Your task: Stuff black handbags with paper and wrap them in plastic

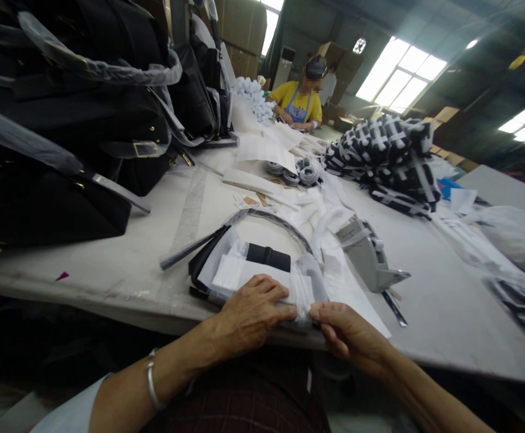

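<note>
A small black handbag (pixel 201 264) lies on the table edge in front of me, partly covered in white wrapping sheet (pixel 230 273). Its black strap tab (pixel 269 257) shows above the sheet, and a plastic-wrapped handle (pixel 280 219) arches behind. My left hand (pixel 253 313) rests on the wrapping with fingers laid out and thumb apart, pressing on the bag's front. At the bag's right lower corner, my right hand (pixel 347 331) is closed, thumb and finger pinching the edge of the clear plastic wrap (pixel 302 291). The bag's underside is hidden.
Large black bags (pixel 64 198) are piled at left. A grey tape dispenser (pixel 365 258) stands right of the handbag. Behind lie white sheets (pixel 266 150), grey rolls (pixel 307 174) and stacked black-and-white bundles (pixel 383 150). A person in yellow (pixel 298 102) sits across the table.
</note>
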`<state>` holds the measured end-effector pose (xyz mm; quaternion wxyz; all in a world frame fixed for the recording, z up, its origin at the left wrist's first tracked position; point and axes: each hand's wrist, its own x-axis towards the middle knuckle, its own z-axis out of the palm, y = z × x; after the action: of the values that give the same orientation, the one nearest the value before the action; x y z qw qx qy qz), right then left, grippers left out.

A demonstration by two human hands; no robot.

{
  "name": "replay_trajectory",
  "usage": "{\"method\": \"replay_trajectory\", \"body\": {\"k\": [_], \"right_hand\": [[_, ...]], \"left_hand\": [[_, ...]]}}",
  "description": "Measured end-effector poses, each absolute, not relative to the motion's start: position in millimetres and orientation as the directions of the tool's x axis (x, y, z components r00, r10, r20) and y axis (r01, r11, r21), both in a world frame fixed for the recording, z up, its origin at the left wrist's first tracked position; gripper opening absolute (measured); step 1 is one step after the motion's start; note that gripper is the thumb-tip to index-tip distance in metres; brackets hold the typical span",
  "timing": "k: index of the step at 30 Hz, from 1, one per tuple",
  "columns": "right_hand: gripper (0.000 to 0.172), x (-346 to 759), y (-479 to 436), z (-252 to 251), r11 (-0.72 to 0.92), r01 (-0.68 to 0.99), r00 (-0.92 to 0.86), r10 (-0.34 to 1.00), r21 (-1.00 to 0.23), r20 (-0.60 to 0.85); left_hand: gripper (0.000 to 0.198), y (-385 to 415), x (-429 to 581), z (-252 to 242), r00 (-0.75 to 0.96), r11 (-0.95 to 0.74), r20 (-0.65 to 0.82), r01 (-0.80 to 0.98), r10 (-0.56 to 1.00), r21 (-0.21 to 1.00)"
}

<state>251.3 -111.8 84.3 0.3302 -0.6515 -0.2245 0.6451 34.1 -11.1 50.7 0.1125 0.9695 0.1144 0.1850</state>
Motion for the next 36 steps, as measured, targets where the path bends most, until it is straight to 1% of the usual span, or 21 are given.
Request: {"method": "replay_trajectory", "body": {"k": [4,6,9,12,14,16,18,21,23,25,26,28,31,36], "right_hand": [[0.044,251.8,-106.6,95.1,-0.686,0.010,0.074,0.726,-0.728,-0.683],[0.045,252.0,-103.4,98.7,-0.694,0.077,0.127,0.718,-0.715,-0.684],[0.044,251.1,-97.0,102.0,-0.660,0.212,0.245,0.750,-0.720,-0.615],[0.036,249.0,-88.4,105.6,-0.586,0.432,0.276,0.809,-0.685,-0.519],[0.027,247.0,-81.2,108.8,-0.489,0.638,0.269,0.866,-0.596,-0.422],[0.018,244.1,-72.1,112.7,-0.359,0.824,0.231,0.920,-0.439,-0.318],[0.015,240.3,-61.1,117.0,-0.264,0.924,0.178,0.937,-0.275,-0.301],[0.022,232.9,-44.1,123.7,-0.182,0.981,0.143,0.912,-0.068,-0.385],[0.031,227.6,-35.1,127.0,-0.080,0.995,0.099,0.898,0.061,-0.428],[0.039,222.7,-28.6,127.3,0.029,0.987,0.051,0.882,0.161,-0.469],[0.041,220.6,-25.9,126.0,0.064,0.977,0.042,0.878,0.203,-0.477],[0.038,217.3,-20.3,120.8,0.092,0.955,0.050,0.888,0.282,-0.458],[0.026,214.8,-9.5,110.8,0.066,0.932,0.082,0.918,0.355,-0.388],[0.028,216.6,4.1,101.9,0.045,0.920,0.094,0.939,0.390,-0.331]], "left_hand": [[0.052,-11.1,31.8,48.9,0.900,-0.952,0.355,0.168,0.254,0.257],[0.055,-10.6,32.1,50.2,0.909,-0.955,0.338,0.167,0.245,0.244],[0.050,-8.6,37.1,54.4,0.929,-0.965,0.295,0.166,0.222,0.202],[0.041,-5.9,46.3,58.4,0.945,-0.977,0.262,0.165,0.196,0.135],[0.034,-4.8,51.9,59.9,0.950,-0.982,0.254,0.159,0.180,0.100],[0.032,-4.8,55.2,60.0,0.951,-0.984,0.256,0.159,0.176,0.084],[0.028,-5.6,56.1,58.7,0.947,-0.983,0.268,0.163,0.179,0.080],[0.023,-7.2,55.0,55.6,0.938,-0.984,0.301,0.153,0.173,0.087],[0.028,-7.9,54.1,54.3,0.933,-0.983,0.313,0.151,0.177,0.104],[0.039,-8.1,53.4,54.4,0.931,-0.980,0.311,0.160,0.190,0.120],[0.042,-8.1,53.1,55.0,0.931,-0.978,0.308,0.165,0.196,0.125],[0.041,-8.0,52.5,56.4,0.931,-0.976,0.302,0.171,0.204,0.132],[0.032,-7.6,51.8,57.3,0.933,-0.975,0.297,0.167,0.204,0.147],[0.024,-7.2,52.3,53.7,0.923,-0.978,0.333,0.151,0.190,0.141]]}}
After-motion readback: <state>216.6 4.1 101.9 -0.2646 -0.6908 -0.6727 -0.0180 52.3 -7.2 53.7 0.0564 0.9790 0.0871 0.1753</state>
